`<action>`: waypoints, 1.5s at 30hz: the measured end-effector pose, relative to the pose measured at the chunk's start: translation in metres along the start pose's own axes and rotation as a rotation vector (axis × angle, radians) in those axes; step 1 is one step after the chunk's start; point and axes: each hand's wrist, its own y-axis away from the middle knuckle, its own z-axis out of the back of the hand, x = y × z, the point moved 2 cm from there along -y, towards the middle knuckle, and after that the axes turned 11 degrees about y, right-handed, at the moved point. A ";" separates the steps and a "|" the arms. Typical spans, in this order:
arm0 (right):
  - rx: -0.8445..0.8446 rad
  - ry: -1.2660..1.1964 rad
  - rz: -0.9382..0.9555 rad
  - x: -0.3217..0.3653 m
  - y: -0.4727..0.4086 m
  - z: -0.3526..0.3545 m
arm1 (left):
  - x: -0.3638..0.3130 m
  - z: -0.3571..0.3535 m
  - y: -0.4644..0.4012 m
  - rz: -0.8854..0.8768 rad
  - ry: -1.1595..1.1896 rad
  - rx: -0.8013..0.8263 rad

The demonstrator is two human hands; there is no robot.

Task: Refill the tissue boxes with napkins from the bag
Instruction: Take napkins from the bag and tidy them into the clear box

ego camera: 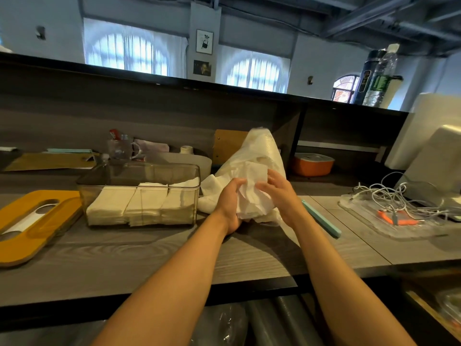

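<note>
Two hands, the left hand (pixel 230 206) and the right hand (pixel 280 196), are at one plastic bag (pixel 259 151) of napkins on the counter (pixel 149 255). One clear tissue box (pixel 139 193) holds three napkin stacks (pixel 139 206) (side by side). One yellow lid (pixel 32 223). One orange container (pixel 313 164). Two bottles (pixel 376 76) on the ledge.

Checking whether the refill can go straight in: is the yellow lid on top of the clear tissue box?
No, the yellow lid lies flat on the counter to the left of the clear tissue box, whose top is open.
</note>
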 end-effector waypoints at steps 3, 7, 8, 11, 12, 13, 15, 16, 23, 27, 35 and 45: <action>0.076 -0.060 -0.130 -0.003 0.001 -0.003 | 0.000 0.002 -0.007 -0.099 -0.073 -0.062; 0.071 -0.081 -0.162 -0.002 0.005 -0.002 | -0.002 0.001 -0.007 -0.199 -0.129 -0.088; 0.052 -0.092 -0.156 -0.003 0.004 -0.001 | -0.003 0.000 -0.005 -0.196 -0.130 -0.095; -0.077 -0.167 -0.177 -0.004 0.005 0.004 | -0.005 0.002 -0.004 -0.158 -0.101 -0.148; -0.129 -0.208 -0.201 -0.006 0.004 0.006 | -0.005 0.003 -0.005 -0.143 -0.073 -0.159; -0.163 -0.255 -0.227 -0.007 0.003 0.008 | -0.005 0.004 -0.005 -0.124 -0.038 -0.156; -0.164 -0.406 -0.266 -0.007 0.003 0.010 | -0.005 0.002 -0.004 -0.096 0.051 -0.109; -0.133 -0.521 -0.261 -0.006 0.003 0.010 | -0.006 0.001 -0.003 -0.087 0.084 -0.084; -0.041 -0.289 -0.114 0.005 0.007 -0.003 | -0.003 -0.002 0.001 -0.046 0.040 0.038; -0.036 -0.034 -0.173 0.003 0.007 -0.014 | 0.000 -0.003 0.000 -0.041 0.015 0.065; -0.193 -0.056 -0.038 0.005 0.009 0.004 | 0.005 -0.004 0.005 0.077 -0.095 0.118; -0.097 -0.108 -0.072 0.011 0.010 -0.002 | 0.002 -0.004 0.009 0.104 -0.107 0.175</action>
